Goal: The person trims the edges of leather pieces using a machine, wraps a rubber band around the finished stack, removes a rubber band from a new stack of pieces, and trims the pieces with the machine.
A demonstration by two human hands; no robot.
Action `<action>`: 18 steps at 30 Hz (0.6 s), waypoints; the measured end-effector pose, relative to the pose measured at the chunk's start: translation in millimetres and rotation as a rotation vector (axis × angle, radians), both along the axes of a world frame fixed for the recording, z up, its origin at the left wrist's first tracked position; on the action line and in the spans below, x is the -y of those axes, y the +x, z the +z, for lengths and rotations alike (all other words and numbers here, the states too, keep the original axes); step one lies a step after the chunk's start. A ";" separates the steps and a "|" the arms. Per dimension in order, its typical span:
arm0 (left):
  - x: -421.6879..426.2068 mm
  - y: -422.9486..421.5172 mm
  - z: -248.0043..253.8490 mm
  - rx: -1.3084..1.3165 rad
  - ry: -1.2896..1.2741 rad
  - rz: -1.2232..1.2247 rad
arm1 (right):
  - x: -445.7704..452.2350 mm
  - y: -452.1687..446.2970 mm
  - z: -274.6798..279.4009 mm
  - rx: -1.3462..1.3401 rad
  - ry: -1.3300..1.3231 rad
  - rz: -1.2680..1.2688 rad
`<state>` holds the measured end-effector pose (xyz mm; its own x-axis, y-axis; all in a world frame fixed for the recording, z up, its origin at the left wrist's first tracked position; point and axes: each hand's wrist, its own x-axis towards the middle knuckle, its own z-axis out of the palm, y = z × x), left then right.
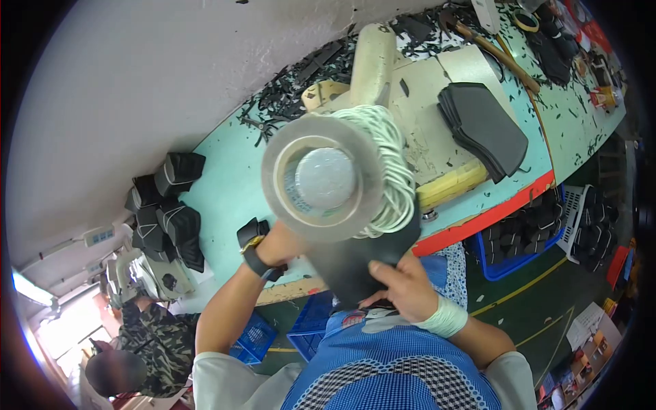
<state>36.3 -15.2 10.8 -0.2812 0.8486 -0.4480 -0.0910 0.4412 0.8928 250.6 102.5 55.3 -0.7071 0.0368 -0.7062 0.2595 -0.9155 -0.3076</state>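
Black, smooth, flat panel of sheet material [352, 270] is the thing being handled here, held up just in front of the table's near edge, with its lower end close to the person's blue checked apron [369, 355]. The right hand [410, 290] has it in a pinch near the lower right edge: thumb lying flat across the upper face, at least one fingertip peeking out by the lower edge, so that grip is pretty much closed with just the panel in between. Pale green cord is wound round that wrist.

The left hand [281, 244] is a bit blurry, over by the panel's left edge. Its fingers are hidden behind a big grey translucent tape roll [373, 174], so I can't tell how far open they are or whether they've got hold of anything. The roll also covers part of the panel's far end, along with a looped hank of pale green cord [391, 167] right beside it.

Near the left wrist, a small black bundle [251, 232] sits on the turquoise worktable [229, 164]. Further off to the right there's a neat stack of black curved panels [488, 126], well apart from both hands.
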 end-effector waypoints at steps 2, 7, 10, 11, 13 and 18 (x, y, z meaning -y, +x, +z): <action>-1.8 4.9 -1.6 0.130 0.022 0.197 | -5.3 4.1 -16.1 -0.036 0.195 -0.033; -2.3 -2.1 18.0 0.416 -0.040 0.167 | -1.9 2.2 9.7 0.019 -0.012 0.098; 7.9 -3.5 6.0 0.008 -0.005 -0.024 | 3.1 1.8 3.4 0.042 0.108 0.077; 7.7 -3.0 4.4 -0.076 0.036 -0.039 | 2.0 3.1 -3.0 0.040 0.244 0.061; -3.8 -2.7 12.2 0.061 -0.009 0.036 | 1.4 8.1 -20.2 -0.072 0.639 0.118; -8.9 -2.4 34.7 0.069 -0.156 -0.097 | 1.8 5.8 5.7 0.041 0.180 0.079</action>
<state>33.8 -6.3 45.5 -0.1656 0.7893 -0.5913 -0.0998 0.5831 0.8062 256.4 100.7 61.0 -0.6835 0.1106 -0.7215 0.3441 -0.8229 -0.4521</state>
